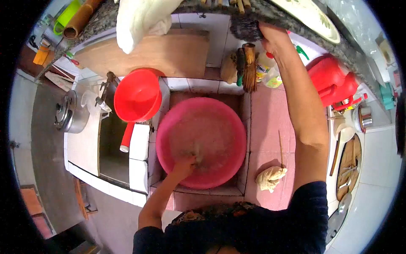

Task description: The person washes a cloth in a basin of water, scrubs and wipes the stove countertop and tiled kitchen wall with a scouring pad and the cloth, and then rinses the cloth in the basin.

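Observation:
A large pink basin [160, 139] of cloudy water sits in the tiled sink. My left hand [185, 166] reaches over its near rim into the water. Its fingers are partly under the surface and blurred, so what they hold, if anything, is unclear. Stretched far forward, my right hand [270, 39] is beneath the stone counter's edge. Its fingers appear closed on a dark bristly scrubber [246, 29], though they are partly hidden. Just below stand a bundled twig brush [250, 63] and a bottle with a yellow label [264, 65].
A red long-handled dipper [137, 95] rests left of the basin, near a faucet [111, 80]. A lidded metal pot [74, 114] is farther left. At right lie a pale bundled cloth [270, 178] and red jugs [332, 80]. White cloth [141, 21] hangs over the counter edge.

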A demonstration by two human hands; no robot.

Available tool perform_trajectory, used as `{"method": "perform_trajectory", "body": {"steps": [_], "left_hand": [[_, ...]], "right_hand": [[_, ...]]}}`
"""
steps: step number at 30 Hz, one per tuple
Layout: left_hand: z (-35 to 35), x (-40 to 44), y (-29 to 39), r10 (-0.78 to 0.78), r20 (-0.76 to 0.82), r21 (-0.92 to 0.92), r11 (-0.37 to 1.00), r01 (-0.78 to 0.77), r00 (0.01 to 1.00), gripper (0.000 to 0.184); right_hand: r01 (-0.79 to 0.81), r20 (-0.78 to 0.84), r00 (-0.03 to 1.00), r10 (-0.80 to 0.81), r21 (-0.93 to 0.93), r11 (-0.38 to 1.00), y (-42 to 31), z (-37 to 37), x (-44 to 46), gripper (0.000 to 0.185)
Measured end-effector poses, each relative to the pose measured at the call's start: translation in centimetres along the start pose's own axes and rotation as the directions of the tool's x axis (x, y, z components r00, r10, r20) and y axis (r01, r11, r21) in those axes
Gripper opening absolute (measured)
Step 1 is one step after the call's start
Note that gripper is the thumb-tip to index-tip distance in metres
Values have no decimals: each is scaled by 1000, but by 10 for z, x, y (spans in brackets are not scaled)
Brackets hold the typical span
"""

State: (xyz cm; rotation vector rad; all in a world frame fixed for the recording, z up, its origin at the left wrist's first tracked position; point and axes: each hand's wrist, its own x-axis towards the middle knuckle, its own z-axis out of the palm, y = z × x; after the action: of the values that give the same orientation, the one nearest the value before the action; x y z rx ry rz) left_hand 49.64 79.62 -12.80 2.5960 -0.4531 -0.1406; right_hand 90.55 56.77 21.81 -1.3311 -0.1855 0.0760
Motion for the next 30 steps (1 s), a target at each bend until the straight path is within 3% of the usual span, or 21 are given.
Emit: {"method": "perform_trajectory", "body": {"steps": [3, 4, 6, 9, 10, 15, 18, 19, 20, 22, 23, 24, 25, 29, 30], "left_hand": [[-26, -10, 25, -261, 199, -172, 939, 296, 945, 40], [-29, -12, 28, -270, 162, -187, 936, 298, 949, 41], [-29, -18, 35, -294, 95, -225, 924, 308, 951, 43], [-38, -10, 41, -382, 238, -188, 884, 428, 893, 45], [-33, -12, 40, -364, 219, -206, 889, 408, 905, 45], [-18, -14, 39, -303, 166, -234, 913, 335, 939, 45], [-22, -8, 41, -338, 274, -230, 886, 403, 900, 44], [-25, -8, 39, -310, 221, -224, 906, 358, 925, 43], [-25, -12, 41, -282, 183, -223, 921, 319, 942, 43], [-19, -21, 47, -299, 173, -251, 908, 335, 939, 43], [-18, -21, 46, -339, 190, -272, 884, 381, 921, 43], [-15, -21, 43, -376, 205, -289, 859, 423, 904, 43], [-11, -24, 41, -380, 188, -307, 853, 422, 906, 43], [-6, -30, 34, -338, 158, -318, 872, 372, 928, 41], [-9, -28, 33, -310, 156, -302, 889, 344, 938, 41]], "right_hand": [[-234, 89, 970, 228, 72, 969, 6, -5, 28, 21], [-316, 121, 945, 305, 80, 945, 10, -11, 34, 22], [-248, 245, 934, 261, -85, 965, 47, -61, 92, 28], [-286, 282, 908, 310, -121, 950, 8, -41, 65, 28], [-277, 284, 912, 297, -111, 955, -3, -33, 59, 28], [-174, 261, 955, 141, 106, 979, -33, 2, 40, 28], [-128, 220, 973, 70, 265, 956, -44, 23, 11, 28], [-131, 191, 978, 80, 271, 954, -41, 27, 7, 28], [-145, 152, 982, 111, 240, 960, -35, 29, 1, 28], [-204, 45, 976, 211, -115, 972, -1, 15, 23, 24], [-328, 266, 900, 344, -103, 939, 5, 5, 25, 20], [-310, 263, 884, 386, -287, 906, -5, 22, -8, 19], [-230, 344, 884, 315, -267, 936, 11, 23, -32, 23], [-274, 472, 649, 597, -587, 762, 61, 23, -78, 24], [71, 541, 695, 474, -707, 703, 81, 21, -81, 23]]}}
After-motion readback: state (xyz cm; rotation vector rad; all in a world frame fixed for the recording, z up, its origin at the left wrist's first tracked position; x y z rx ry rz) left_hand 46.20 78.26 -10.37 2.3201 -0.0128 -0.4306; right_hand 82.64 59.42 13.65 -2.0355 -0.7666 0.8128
